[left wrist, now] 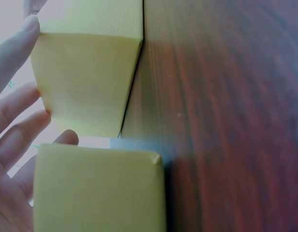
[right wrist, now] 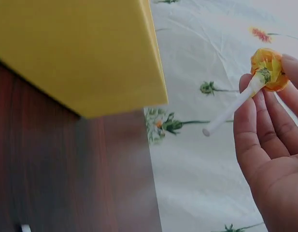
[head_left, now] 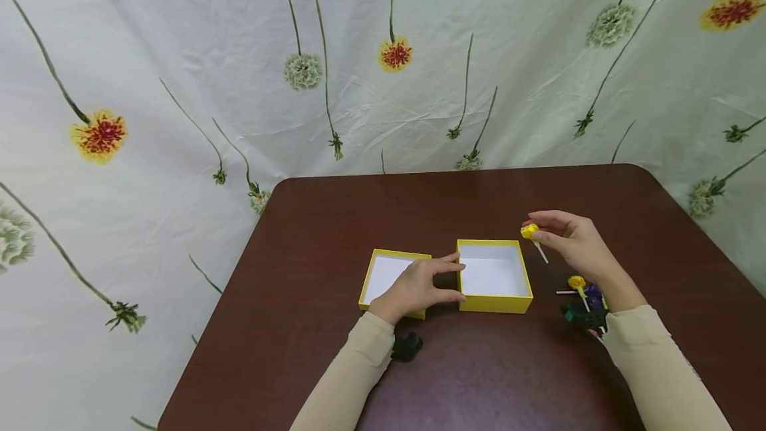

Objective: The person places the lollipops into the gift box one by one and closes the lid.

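My right hand [head_left: 577,245] pinches a lollipop [head_left: 529,231] by its yellow-wrapped head, to the right of and a little beyond an open yellow box [head_left: 495,304]. In the right wrist view the white stick of the lollipop [right wrist: 267,60] points down and left. With thumb and fingertips spread, my left hand [head_left: 419,287] touches the left side of that box, whose white inside shows. Under the left wrist lies a shallower yellow box part [head_left: 385,274], also white inside. The left wrist view shows fingertips [left wrist: 32,23] against the edge of the box [left wrist: 86,72].
Several wrapped lollipops [head_left: 576,283] lie in a pile near the right forearm, partly hidden by it. A dark object [head_left: 408,346] sits at the left wrist. The brown table [head_left: 335,211] ends at a flower-printed white cloth [head_left: 227,38].
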Available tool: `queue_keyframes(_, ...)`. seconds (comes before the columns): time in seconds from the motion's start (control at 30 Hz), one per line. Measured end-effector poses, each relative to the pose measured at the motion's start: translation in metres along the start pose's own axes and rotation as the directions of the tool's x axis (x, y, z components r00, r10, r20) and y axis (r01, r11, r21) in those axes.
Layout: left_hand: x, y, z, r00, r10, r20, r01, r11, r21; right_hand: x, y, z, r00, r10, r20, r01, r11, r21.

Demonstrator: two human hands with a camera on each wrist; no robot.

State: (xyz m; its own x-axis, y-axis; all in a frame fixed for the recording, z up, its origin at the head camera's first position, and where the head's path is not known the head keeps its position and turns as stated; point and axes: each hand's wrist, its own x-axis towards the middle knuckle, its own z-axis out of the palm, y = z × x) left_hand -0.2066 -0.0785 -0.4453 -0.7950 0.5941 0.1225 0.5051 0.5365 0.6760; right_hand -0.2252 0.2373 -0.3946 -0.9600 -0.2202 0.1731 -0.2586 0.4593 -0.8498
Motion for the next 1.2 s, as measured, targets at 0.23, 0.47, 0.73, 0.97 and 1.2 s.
queue_keyframes(0.23,0.0,0.0,0.001,1.0,-0.013,0.004,0.013,1.0,-0.017,0.003,-0.003,0.016,0.998,0.005,0.055,-0.005,1.0,0.011)
queue_keyframes(0.47,0.002,0.001,0.001,1.0,-0.021,-0.002,0.021,1.0,0.002,0.007,-0.011,0.03,0.986,-0.026,0.166,0.019,0.999,0.042)
queue_keyframes(0.73,0.003,0.002,0.002,1.0,-0.025,-0.01,0.025,0.999,0.025,0.008,-0.014,0.048,0.954,-0.063,0.293,0.04,0.996,0.084)
queue_keyframes(0.97,0.002,0.003,0.002,0.999,-0.027,-0.022,0.028,0.999,0.023,0.011,-0.013,0.062,0.922,-0.049,0.385,0.043,0.999,0.026)
queue_keyframes(1.2,0.002,0.002,0.003,0.999,-0.021,-0.037,0.023,0.999,0.033,0.015,-0.014,0.076,0.895,0.012,0.447,-0.012,1.0,-0.003)
